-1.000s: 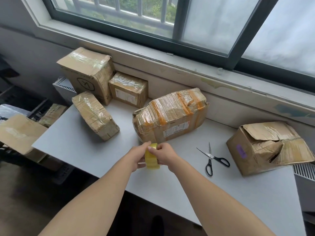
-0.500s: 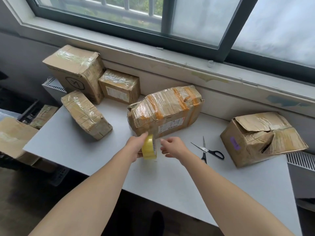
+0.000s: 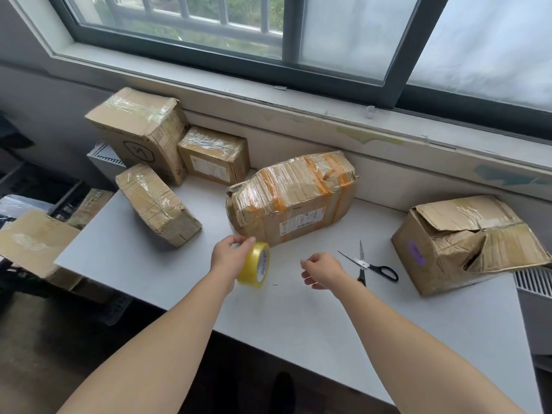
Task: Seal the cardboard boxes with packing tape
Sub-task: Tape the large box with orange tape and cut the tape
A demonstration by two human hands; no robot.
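**Boxes lined up, sealing about to begin**

Grey bench [image 3: 298, 324] carries the lot. Biggest up there is the middle box [image 3: 292, 198]: bulging, banded in clear and orange tape, backed against the wall under the window. Over on the right sits the crumpled box [image 3: 466, 243], flaps buckled and gaping, and it looks most in need of sealing. Three smaller boxes [image 3: 156, 204] huddle at the far left, all glossy with tape.

Now the tape roll [image 3: 254, 268]: yellowish, on edge, held over the bench just in front of the middle box. The left hand [image 3: 228, 258] grips it, thumb over the top. The right hand [image 3: 321, 270] hovers near the roll with fingers curled toward the thumb. It may be pinching the loose end, but clear tape doesn't show, so I can't tell. Scissors [image 3: 367, 264] lie open just beside that hand.

This looks like the drawing-out step. Next up, by my reckoning: press the flaps flat, lay the strip along a seam, then cut.
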